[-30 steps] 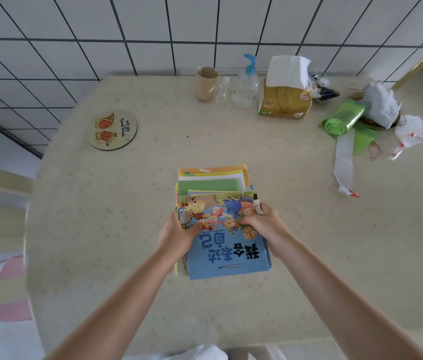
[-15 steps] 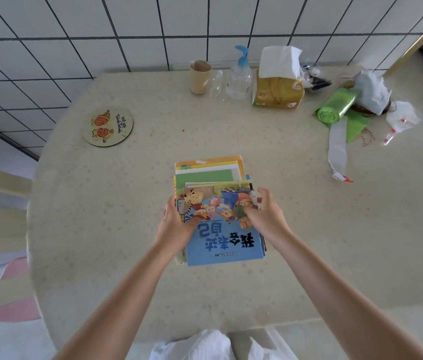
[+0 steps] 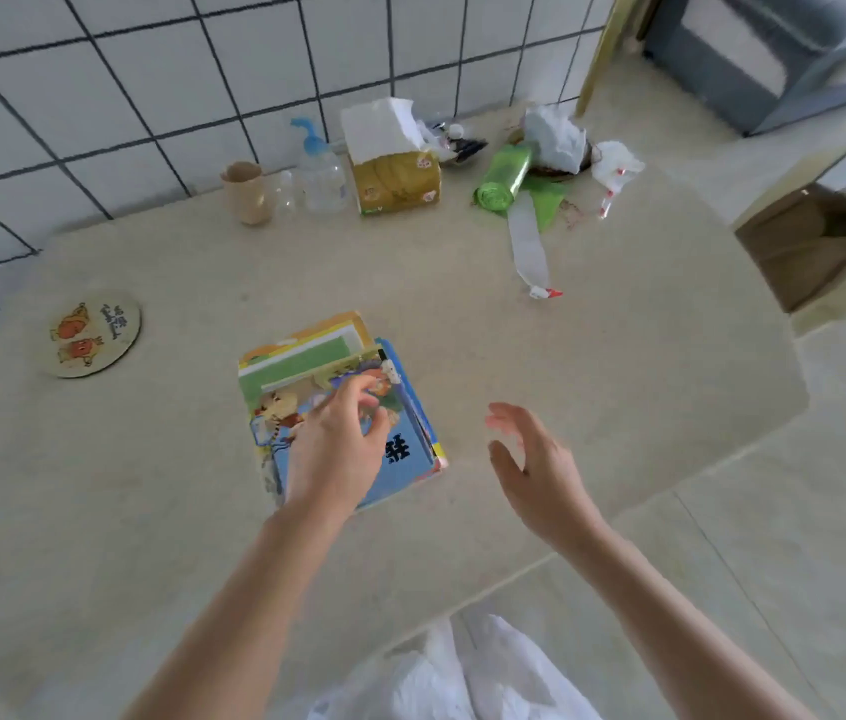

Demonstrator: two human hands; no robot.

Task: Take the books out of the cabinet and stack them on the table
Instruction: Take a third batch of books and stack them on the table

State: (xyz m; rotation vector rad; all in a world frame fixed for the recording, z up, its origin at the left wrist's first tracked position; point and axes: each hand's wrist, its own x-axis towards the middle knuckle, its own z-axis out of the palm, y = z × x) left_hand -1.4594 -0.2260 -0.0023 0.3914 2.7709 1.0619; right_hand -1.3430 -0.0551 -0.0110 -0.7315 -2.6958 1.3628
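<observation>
Both hands empty: left hand (image 3: 337,449) loosely curled over books (image 3: 306,356); right hand (image 3: 535,459) spread.

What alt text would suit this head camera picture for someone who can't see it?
A stack of picture books lies on a beige table; the left hand hovers open over it, the right hand open beside it. Tissue box and cup stand by the tiled wall.

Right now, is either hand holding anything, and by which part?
Nothing is held. The left hand hovers loosely over the books; the right hand is open, off to their side.
</observation>
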